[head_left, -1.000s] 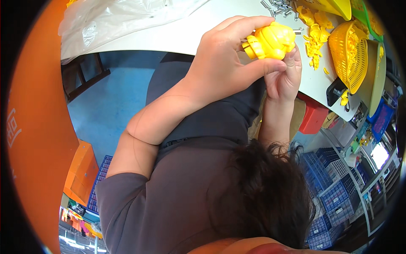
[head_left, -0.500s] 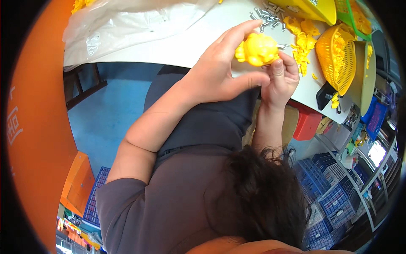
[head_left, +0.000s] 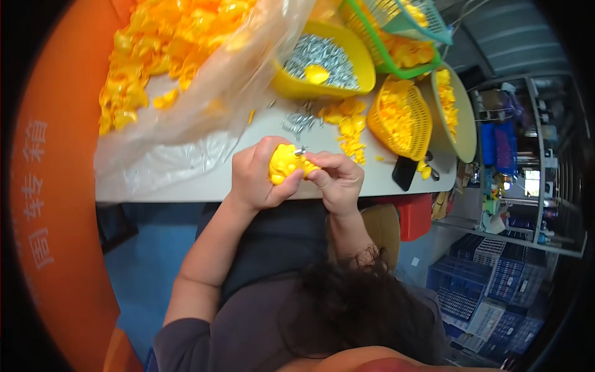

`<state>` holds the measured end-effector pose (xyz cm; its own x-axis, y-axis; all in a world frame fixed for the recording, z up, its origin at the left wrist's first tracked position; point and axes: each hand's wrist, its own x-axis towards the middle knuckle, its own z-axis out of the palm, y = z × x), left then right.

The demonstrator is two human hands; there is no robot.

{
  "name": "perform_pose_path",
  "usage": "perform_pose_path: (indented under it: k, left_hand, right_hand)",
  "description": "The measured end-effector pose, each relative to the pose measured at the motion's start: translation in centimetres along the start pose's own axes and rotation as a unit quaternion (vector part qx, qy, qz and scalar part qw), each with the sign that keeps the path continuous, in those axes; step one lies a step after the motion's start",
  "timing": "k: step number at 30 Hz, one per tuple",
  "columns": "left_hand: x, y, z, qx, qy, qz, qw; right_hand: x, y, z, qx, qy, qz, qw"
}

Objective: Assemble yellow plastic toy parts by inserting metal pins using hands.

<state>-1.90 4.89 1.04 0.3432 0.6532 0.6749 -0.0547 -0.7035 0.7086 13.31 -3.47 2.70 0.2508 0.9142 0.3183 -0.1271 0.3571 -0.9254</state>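
My left hand [head_left: 250, 175] is closed round a knobbly yellow plastic figure [head_left: 285, 162], just over the near edge of the white table. A short silver metal pin [head_left: 300, 150] shows at the figure's upper right side; whether it sits in the plastic cannot be made out. At the figure's right end, my right hand [head_left: 341, 184] pinches its yellow plastic with thumb and fingers, and its fingertips partly hide that end. Beyond the hands lie loose silver pins [head_left: 302, 119] and a patch of small yellow plastic pieces [head_left: 351, 129].
A yellow tub [head_left: 365, 65] holds many silver pins. Right of it stand a yellow basket [head_left: 423, 127], a green basket [head_left: 406, 73] and a pale round tub [head_left: 465, 118]. Clear plastic sheeting [head_left: 217, 127] and heaped yellow parts [head_left: 180, 37] cover the left. A black phone [head_left: 405, 173] lies near the right edge.
The view has shifted, showing more of the table. My left hand, loosely spread beside the figure before, now wraps it. The figure has turned, and the metal pin shows on its upper side.
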Motion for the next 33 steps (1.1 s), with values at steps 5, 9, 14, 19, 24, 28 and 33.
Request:
perform_pose_path:
  k: [5,9,14,19,24,28,33]
  left_hand:
    - [1.3,0.9,-1.6,-0.147,-0.008,-0.168,0.975]
    - [1.4,1.7,-4.1,-0.166,0.096,-0.173,0.966]
    - [1.2,1.4,-7.0,-0.15,0.094,-0.17,0.969]
    - [2.4,-0.3,-13.3,0.226,0.192,-0.234,0.926]
    - [6.2,-11.8,-17.6,0.456,0.038,-0.072,0.886]
    - [11.1,-12.5,-13.7,0.409,-0.111,-0.243,0.872]
    - [11.7,-17.1,-14.4,0.446,-0.069,-0.153,0.879]
  right_hand:
    - [5.9,-4.4,-1.6,-0.138,0.092,-0.105,0.981]
    - [19.2,-12.6,-6.7,-0.177,0.252,-0.162,0.937]
    - [36.5,-13.7,-25.2,-0.277,0.203,0.08,0.936]
    - [32.8,-13.3,-15.2,-0.35,0.225,-0.006,0.909]
    - [20.8,-12.3,-8.1,-0.378,0.003,-0.009,0.926]
    - [13.4,-11.1,-7.1,-0.376,-0.132,0.086,0.913]
    - [8.1,-9.7,-9.0,-0.345,-0.126,0.161,0.916]
